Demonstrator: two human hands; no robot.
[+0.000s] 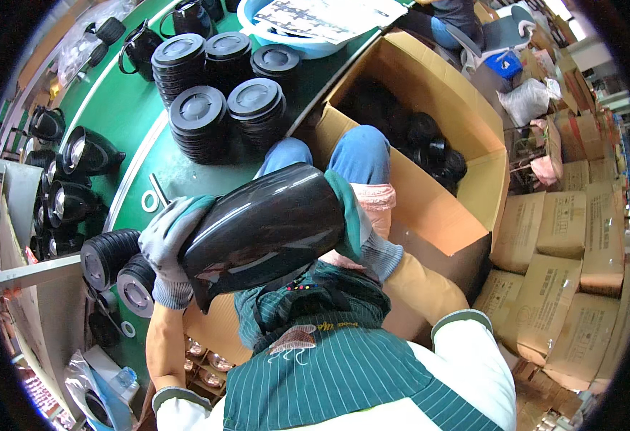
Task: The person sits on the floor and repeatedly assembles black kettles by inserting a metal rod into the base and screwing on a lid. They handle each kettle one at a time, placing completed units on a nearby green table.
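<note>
A glossy black jug body (264, 226) lies sideways across my lap, with a pointed spout-like lip at its lower left. My left hand (169, 237), in a grey and green work glove, is closed round the lip end. Gloved the same way, my right hand (358, 219) presses against the opposite end, its fingers partly hidden behind the jug. Beside my left hand on the green bench (139, 169) lie a white ring (149, 201) and a short metal rod (158, 188). Stacks of round black lids (198, 115) stand just beyond, and further lid stacks (106, 258) lie tipped left of my wrist.
An open cardboard box (484, 169) with black parts inside stands right of my knees. Black jugs (85, 152) line the bench's left side. A light blue basin (300, 44) with printed sheets sits at the back. Sealed cartons (552, 287) are piled at right; another person (458, 14) sits far off.
</note>
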